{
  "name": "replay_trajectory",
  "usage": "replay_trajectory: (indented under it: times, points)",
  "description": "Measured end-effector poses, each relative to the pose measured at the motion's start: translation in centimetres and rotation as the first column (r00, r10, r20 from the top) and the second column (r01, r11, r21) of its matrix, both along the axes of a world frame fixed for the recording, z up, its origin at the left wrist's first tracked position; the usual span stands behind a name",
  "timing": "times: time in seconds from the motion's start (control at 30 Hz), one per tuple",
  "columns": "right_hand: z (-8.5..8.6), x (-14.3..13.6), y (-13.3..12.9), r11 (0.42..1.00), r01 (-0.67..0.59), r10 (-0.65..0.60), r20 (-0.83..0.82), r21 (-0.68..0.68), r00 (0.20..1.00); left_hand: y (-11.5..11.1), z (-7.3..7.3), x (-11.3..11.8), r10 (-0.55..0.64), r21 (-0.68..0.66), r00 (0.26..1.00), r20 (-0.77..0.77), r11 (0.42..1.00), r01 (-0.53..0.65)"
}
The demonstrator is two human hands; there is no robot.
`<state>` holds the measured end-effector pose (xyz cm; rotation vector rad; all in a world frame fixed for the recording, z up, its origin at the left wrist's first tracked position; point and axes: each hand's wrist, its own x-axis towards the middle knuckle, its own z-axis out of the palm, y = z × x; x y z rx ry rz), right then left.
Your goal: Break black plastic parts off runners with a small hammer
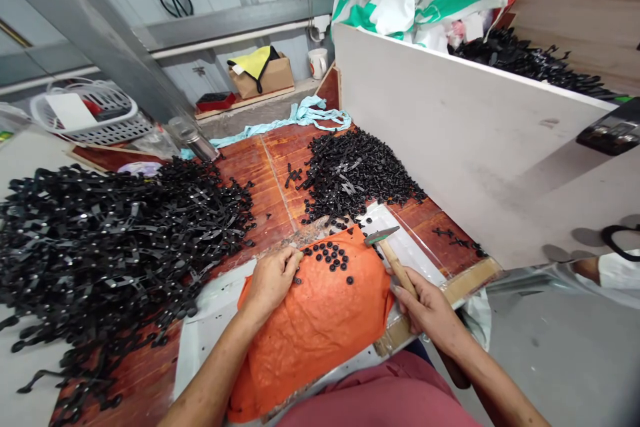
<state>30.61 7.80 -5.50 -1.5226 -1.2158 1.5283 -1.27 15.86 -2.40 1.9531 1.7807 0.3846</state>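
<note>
My right hand (425,303) is wrapped around the wooden handle of a small hammer (397,267), its metal head above the upper right edge of an orange cloth (320,340). My left hand (273,277) rests at the cloth's upper left, thumb and forefinger pinched together; what they hold, if anything, is too small to make out. Several small round black pieces (334,257) lie on the cloth just right of those fingertips. Beyond the cloth is a pile of small black parts (355,170). To my left rises a larger heap of long black parts (110,227).
A grey-white panel (450,147) walls off the right side of the wooden table (265,173). At the back are a glass jar (194,139), a light-blue cloth strip (280,125), a cardboard box (265,77), a mug (317,63) and a white basket (90,110). Scissors (175,0) hang on the wall.
</note>
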Motion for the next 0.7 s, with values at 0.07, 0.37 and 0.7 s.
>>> replay_trajectory:
  times: [0.07, 0.37, 0.7]
  points:
    - [-0.12, 0.05, -0.03, 1.0, 0.002, -0.002, 0.005, 0.001, 1.0, 0.0, 0.03, -0.04, -0.02, 0.006, 0.999, -0.039, 1.0, 0.02]
    - [-0.18, -0.02, 0.08, 1.0, -0.005, 0.005, 0.013, 0.002, 1.0, 0.0, 0.43, 0.41, -0.061, 0.075, 0.959, -0.278, 0.994, 0.085]
    - [0.16, -0.12, 0.01, 1.0, -0.005, 0.005, 0.004, -0.002, 1.0, -0.09, -0.35, 0.17, 0.049, 0.017, 0.996, 0.068, 0.999, -0.05]
